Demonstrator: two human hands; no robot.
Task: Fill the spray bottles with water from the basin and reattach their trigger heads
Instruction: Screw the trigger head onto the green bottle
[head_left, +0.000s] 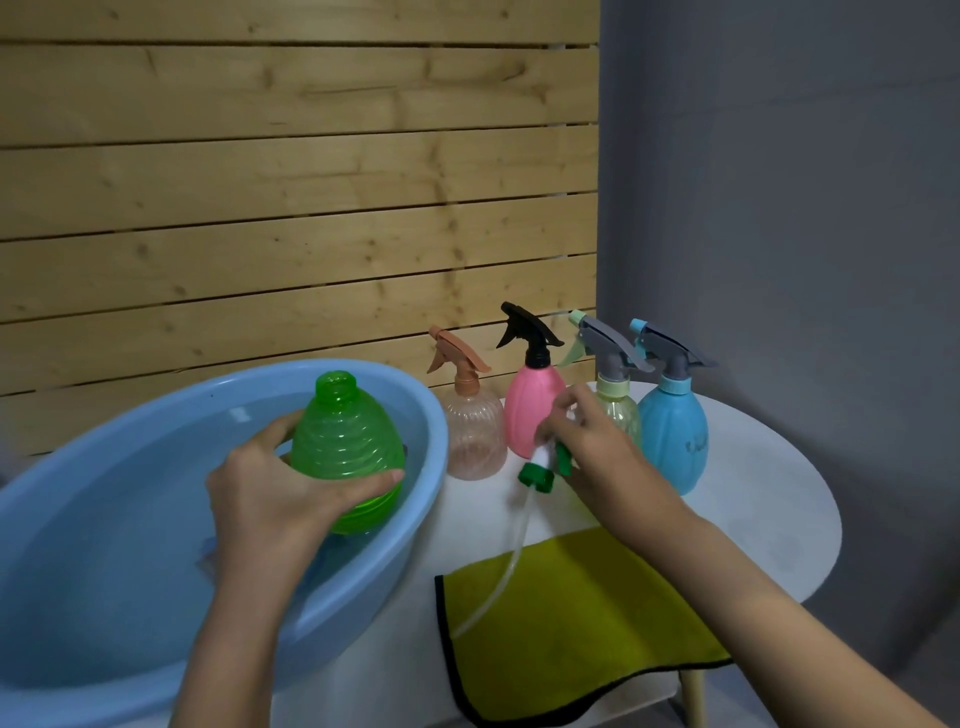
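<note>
My left hand grips a green ribbed bottle with an open neck, held upright over the water in the blue basin. To its right, my right hand holds the green and white trigger head above the table, its clear dip tube hanging down over the yellow cloth. Behind stand several bottles with heads on: a clear peach one, a pink one, a pale yellow one and a blue one.
A yellow cloth with black edging drapes over the front edge of the round white table. A wooden slat wall rises behind, and a grey wall is at the right.
</note>
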